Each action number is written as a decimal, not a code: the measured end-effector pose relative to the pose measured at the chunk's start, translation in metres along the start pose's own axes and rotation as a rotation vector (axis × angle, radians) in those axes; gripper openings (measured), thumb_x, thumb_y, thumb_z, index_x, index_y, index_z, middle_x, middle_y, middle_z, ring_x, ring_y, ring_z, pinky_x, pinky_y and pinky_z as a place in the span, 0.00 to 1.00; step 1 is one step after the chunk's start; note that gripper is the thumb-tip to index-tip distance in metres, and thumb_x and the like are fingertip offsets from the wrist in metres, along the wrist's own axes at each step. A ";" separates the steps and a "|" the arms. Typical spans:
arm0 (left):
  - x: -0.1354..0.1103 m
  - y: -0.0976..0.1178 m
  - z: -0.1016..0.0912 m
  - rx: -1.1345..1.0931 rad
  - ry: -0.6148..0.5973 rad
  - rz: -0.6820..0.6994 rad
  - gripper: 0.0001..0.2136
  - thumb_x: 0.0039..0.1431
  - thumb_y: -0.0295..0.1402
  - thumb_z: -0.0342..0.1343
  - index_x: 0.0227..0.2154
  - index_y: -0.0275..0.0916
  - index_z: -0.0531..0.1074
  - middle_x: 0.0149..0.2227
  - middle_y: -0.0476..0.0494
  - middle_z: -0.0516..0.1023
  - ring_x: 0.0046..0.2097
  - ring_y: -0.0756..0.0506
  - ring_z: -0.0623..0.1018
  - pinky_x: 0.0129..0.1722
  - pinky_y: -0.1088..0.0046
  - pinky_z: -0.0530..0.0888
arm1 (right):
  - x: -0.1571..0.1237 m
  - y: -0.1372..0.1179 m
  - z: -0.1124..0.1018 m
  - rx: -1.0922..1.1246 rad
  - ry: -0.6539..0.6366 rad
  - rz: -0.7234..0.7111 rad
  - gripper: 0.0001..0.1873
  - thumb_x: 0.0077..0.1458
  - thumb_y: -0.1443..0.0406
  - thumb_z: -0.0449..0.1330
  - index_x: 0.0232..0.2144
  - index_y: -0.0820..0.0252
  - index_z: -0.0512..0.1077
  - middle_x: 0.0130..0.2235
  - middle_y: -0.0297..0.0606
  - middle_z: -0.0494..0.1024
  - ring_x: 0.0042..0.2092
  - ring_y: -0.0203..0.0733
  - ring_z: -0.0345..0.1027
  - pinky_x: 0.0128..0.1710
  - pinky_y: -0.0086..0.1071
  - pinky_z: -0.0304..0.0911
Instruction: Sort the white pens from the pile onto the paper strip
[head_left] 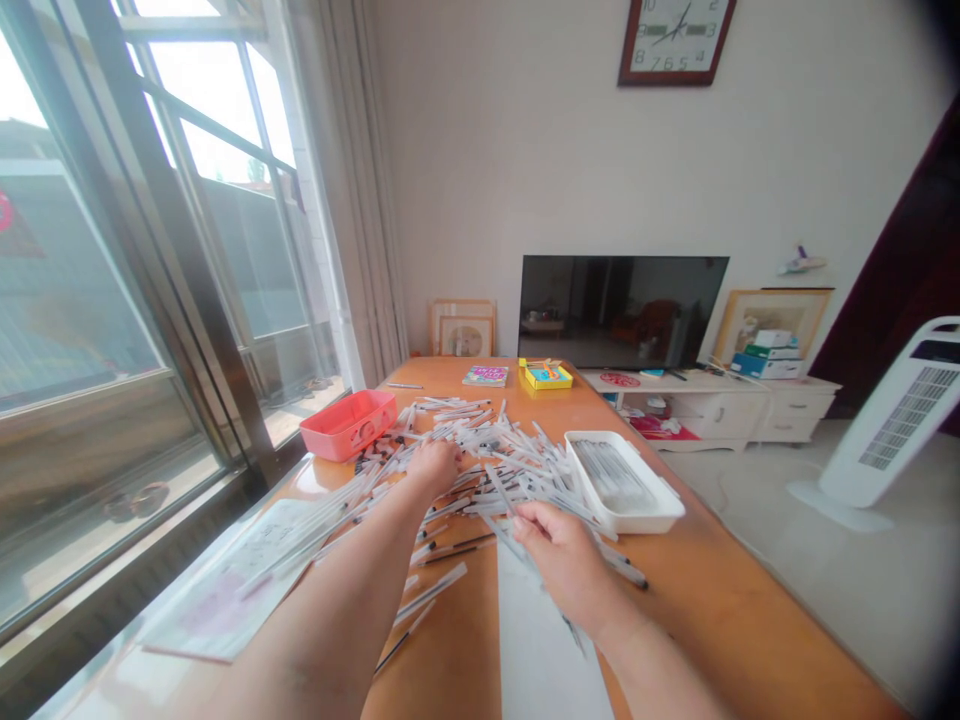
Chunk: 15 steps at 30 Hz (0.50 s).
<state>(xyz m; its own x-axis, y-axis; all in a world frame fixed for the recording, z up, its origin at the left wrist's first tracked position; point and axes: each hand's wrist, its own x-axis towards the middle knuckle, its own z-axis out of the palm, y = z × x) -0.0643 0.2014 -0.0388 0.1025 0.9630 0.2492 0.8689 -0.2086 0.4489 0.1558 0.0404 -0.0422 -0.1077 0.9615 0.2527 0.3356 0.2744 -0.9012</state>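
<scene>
A wide heap of pens and clear pen barrels (525,462), many with black ends, covers the middle of the wooden table. My left hand (437,465) reaches into the far part of this heap, fingers curled down; what they hold, if anything, is hidden. Nearer to me on the right, my right hand (551,535) is closed with thumb and fingers pinching a clear pen (501,492) that points up and left. Thin dark tips (576,636) show below that hand, over a white paper strip (551,655).
A white tray (667,510) with pens laid in it stands right of the heap, a red basket (319,437) to the left. Papers (225,590) lie at the left edge. Farther back are a small colourful booklet (485,376) and a yellow box (562,381).
</scene>
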 end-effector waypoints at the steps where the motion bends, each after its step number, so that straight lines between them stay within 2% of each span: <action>1: 0.000 0.001 -0.001 -0.047 0.020 -0.005 0.04 0.51 0.32 0.60 0.28 0.40 0.78 0.36 0.35 0.79 0.48 0.35 0.73 0.48 0.62 0.66 | 0.000 0.001 0.000 -0.002 0.004 0.007 0.16 0.61 0.54 0.55 0.35 0.58 0.75 0.25 0.30 0.69 0.28 0.37 0.59 0.29 0.30 0.56; 6: -0.012 0.014 -0.019 -0.332 0.050 -0.010 0.07 0.53 0.36 0.58 0.30 0.37 0.77 0.28 0.41 0.77 0.35 0.42 0.75 0.37 0.68 0.68 | 0.000 0.000 -0.002 0.018 0.029 0.026 0.17 0.61 0.53 0.55 0.37 0.58 0.76 0.26 0.32 0.72 0.28 0.37 0.61 0.29 0.30 0.58; 11: -0.052 0.031 -0.051 -0.630 -0.023 -0.011 0.17 0.58 0.42 0.55 0.44 0.36 0.76 0.36 0.41 0.80 0.35 0.46 0.77 0.35 0.70 0.70 | -0.003 -0.007 -0.002 0.028 0.013 -0.021 0.16 0.61 0.55 0.55 0.40 0.58 0.77 0.31 0.34 0.77 0.30 0.39 0.65 0.31 0.30 0.61; 13: -0.071 0.037 -0.062 -0.954 -0.092 -0.077 0.17 0.53 0.41 0.63 0.42 0.36 0.77 0.37 0.41 0.79 0.37 0.46 0.76 0.36 0.72 0.69 | -0.004 -0.010 -0.002 0.020 0.019 -0.046 0.16 0.61 0.56 0.55 0.40 0.58 0.77 0.31 0.35 0.78 0.32 0.40 0.67 0.33 0.31 0.62; 15: -0.088 0.042 -0.070 -1.120 -0.097 -0.088 0.17 0.49 0.39 0.68 0.39 0.36 0.78 0.34 0.43 0.78 0.34 0.49 0.75 0.36 0.72 0.68 | -0.005 -0.011 -0.002 0.003 0.031 -0.077 0.15 0.62 0.57 0.55 0.40 0.58 0.77 0.33 0.35 0.79 0.34 0.41 0.69 0.35 0.31 0.63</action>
<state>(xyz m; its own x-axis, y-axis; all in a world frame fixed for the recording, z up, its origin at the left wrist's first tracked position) -0.0710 0.0957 0.0177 0.1424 0.9808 0.1330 -0.0441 -0.1280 0.9908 0.1548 0.0325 -0.0328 -0.1042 0.9373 0.3325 0.3242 0.3481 -0.8796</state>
